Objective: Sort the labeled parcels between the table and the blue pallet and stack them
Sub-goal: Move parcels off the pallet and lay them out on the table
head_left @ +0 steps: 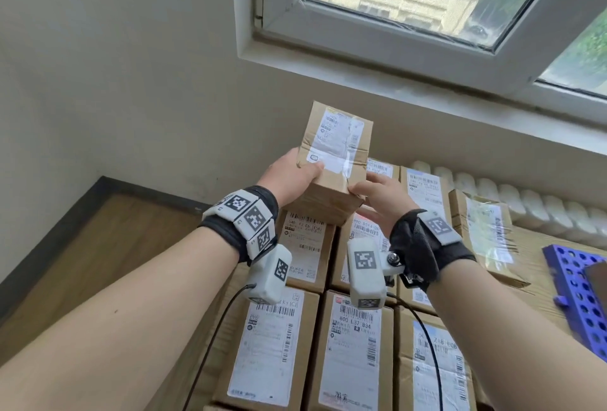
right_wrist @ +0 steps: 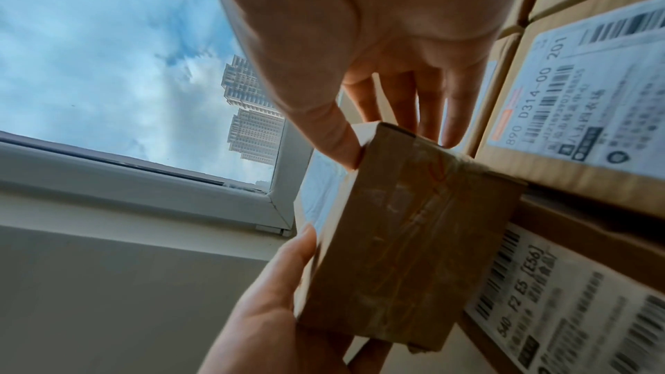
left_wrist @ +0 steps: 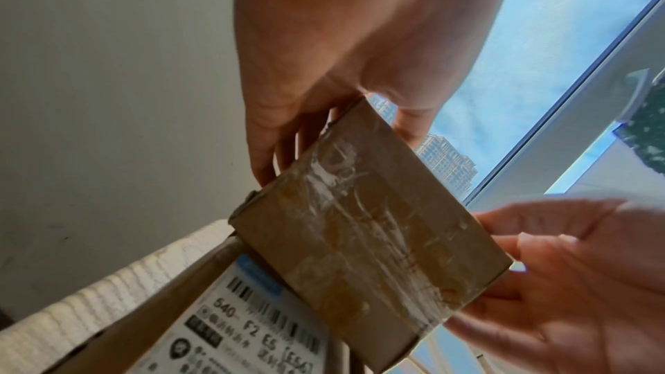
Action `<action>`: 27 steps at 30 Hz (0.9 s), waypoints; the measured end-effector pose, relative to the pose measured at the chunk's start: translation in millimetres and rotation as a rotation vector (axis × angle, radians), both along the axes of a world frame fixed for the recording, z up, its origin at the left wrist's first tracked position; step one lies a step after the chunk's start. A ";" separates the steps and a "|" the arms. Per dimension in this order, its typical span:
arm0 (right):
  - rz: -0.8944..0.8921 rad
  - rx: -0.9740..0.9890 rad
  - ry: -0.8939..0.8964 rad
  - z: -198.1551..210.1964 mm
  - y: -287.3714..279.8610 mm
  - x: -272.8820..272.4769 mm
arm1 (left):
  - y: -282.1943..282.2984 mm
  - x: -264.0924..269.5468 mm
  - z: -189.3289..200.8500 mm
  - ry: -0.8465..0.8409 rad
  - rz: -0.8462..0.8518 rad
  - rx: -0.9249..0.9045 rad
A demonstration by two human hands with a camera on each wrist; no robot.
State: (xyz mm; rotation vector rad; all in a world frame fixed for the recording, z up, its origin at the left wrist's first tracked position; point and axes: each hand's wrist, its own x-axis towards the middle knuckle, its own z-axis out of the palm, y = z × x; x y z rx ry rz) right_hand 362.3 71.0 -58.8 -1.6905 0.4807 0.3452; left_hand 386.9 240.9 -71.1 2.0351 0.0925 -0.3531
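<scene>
Small box [head_left: 335, 161]: held up in the air above the stacked boxes [head_left: 305, 239], tilted, label face toward the head camera; probably lifted so for reading the label before sorting.
Label [head_left: 338, 139]: white, on the upper face of the small box; print too blurred to read.
Left hand [head_left: 292, 174]: at the left near corner of the small box, thumb on the label face, fingers curled under; grip pinching the small box.
Right hand [head_left: 381, 195]: at the right near corner of the small box, thumb [right_wrist: 338, 135] against the edge, fingers spread behind the far side; grip holding the small box lightly, more steadying than carrying, as a judgement.
Arms: both stretched forward and raised, wrists near one another under the small box.
Taped side [left_wrist: 363, 232]: seen from both wrist cameras, clear tape wrinkled over brown card.
Stacked boxes: below the small box, tight in rows, labels upward; tabletop or another support beneath, cannot tell.
Blue pallet piece [head_left: 578, 292]: well to the right of the small box, with round holes.
Window [head_left: 427, 0]: above and behind the small box.
Step in hand: likely checking the label, then choosing the place to stack.
</scene>
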 end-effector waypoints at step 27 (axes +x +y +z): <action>-0.219 -0.095 -0.332 100.5 -179.0 -225.3 | -194.8 -194.2 104.0 -0.273 -0.165 -0.077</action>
